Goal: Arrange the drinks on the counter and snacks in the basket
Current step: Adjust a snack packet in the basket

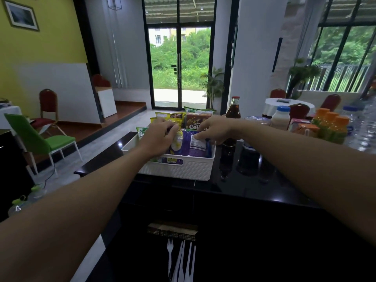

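Over at the left edge of the frame, a green chair [38,137] stands on the floor, and a red chair [48,102] sits behind it against the wall. Moving toward centre, the white basket [183,169] rests on the glossy black desk [254,180], packed with snack packets. The left hand [157,137] is down inside the basket, fingers curled over a yellow packet [175,144], apparently gripping it, though the contact itself is hidden. Just beside it lies a purple packet [192,144], and the right hand [213,129] has its fingertips pinching that packet's upper edge. Behind the hands, at the far side of the basket, more packets stand upright, a brown box [196,120] among them. Right of the basket, touching nothing, a dark cola bottle [233,111] with a red cap stands on the desk. Further right come a white bottle [280,118] with a blue cap, a pink carton [299,126], then three orange-capped juice bottles [330,127] bunched together, and clear water bottles [364,127] at the right edge. Low in the frame, white plastic forks [181,259] lie on the dark surface.
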`<state>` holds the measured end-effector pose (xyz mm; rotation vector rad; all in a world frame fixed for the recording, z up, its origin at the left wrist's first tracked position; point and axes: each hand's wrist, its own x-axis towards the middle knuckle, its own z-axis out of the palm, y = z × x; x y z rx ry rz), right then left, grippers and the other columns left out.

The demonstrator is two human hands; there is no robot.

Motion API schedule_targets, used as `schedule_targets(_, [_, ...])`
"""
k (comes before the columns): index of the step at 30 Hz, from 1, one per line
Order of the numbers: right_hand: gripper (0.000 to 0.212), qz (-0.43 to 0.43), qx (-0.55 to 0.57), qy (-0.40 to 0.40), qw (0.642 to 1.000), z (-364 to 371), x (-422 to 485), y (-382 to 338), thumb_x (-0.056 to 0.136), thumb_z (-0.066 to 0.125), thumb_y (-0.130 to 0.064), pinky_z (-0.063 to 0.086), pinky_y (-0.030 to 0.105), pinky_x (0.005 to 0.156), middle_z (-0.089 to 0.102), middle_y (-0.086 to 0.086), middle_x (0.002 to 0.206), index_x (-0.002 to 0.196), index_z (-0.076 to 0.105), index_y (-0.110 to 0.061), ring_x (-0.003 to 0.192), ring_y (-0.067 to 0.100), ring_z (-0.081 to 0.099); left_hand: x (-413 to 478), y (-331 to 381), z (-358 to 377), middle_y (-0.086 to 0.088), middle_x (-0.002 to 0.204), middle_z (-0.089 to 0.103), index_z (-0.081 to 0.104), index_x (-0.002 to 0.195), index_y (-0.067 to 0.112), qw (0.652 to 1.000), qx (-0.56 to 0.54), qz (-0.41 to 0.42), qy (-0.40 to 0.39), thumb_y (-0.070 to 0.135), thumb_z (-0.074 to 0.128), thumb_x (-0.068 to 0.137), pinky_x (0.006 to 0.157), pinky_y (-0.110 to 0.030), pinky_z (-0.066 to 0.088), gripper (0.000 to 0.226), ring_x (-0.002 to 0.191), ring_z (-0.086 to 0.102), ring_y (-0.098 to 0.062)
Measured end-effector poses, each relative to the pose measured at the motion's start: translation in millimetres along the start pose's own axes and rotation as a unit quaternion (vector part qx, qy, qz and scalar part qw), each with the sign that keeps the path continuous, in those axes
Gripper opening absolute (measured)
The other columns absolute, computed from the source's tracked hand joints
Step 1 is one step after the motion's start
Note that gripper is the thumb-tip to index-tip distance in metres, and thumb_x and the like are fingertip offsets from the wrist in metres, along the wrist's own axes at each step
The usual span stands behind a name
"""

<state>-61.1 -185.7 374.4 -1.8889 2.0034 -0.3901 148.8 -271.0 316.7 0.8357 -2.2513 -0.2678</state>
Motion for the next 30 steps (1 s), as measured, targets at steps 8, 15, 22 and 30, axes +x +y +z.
schedule_targets(8, [0.04, -0.016, -0.046, 0.023, 0.999, 9, 4, 2, 0.097, 0.059, -0.05, 0.061, 0.04, 0.076, 0.071, 0.005, 0.105, 0.118, 0.074, -0.019, 0.094, 0.025, 0.069, -2, -1, -1, -0.009, 0.122, 0.056, 0.069, 0.12, 0.02, 0.996, 0.081, -0.02, -0.027, 0.043, 0.049, 0.1, 0.101, -0.042, 0.032, 0.036, 0.123, 0.04, -0.029])
schedule_targets(15, [0.046, -0.018, -0.101, 0.018, 0.995, 10, 0, -4, 0.099, 0.056, -0.049, 0.062, 0.041, 0.078, 0.073, 0.011, 0.102, 0.11, 0.073, -0.008, 0.088, 0.026, 0.072, -1, 3, 1, -0.011, 0.136, 0.048, 0.064, 0.131, 0.019, 0.991, 0.11, -0.038, -0.071, 0.046, 0.048, 0.101, 0.11, -0.048, 0.032, 0.044, 0.131, 0.036, -0.032])
schedule_targets(22, [0.051, -0.029, -0.109, 0.035, 0.993, 15, -9, -1, 0.101, 0.047, -0.053, 0.055, 0.044, 0.088, 0.07, 0.009, 0.108, 0.111, 0.071, -0.01, 0.098, 0.025, 0.066, -4, 4, 0, -0.01, 0.138, 0.048, 0.061, 0.134, 0.019, 0.989, 0.126, -0.031, -0.076, 0.048, 0.045, 0.101, 0.11, -0.05, 0.032, 0.047, 0.133, 0.035, -0.031])
schedule_targets(30, [0.045, -0.06, -0.079, 0.084, 0.991, 11, -26, 7, 0.104, 0.045, -0.045, 0.047, 0.036, 0.093, 0.064, 0.006, 0.126, 0.133, 0.061, -0.015, 0.116, 0.024, 0.058, -4, 11, -8, -0.007, 0.142, 0.05, 0.055, 0.139, 0.021, 0.983, 0.167, -0.011, -0.072, 0.049, 0.043, 0.101, 0.106, -0.047, 0.04, 0.049, 0.132, 0.043, -0.028])
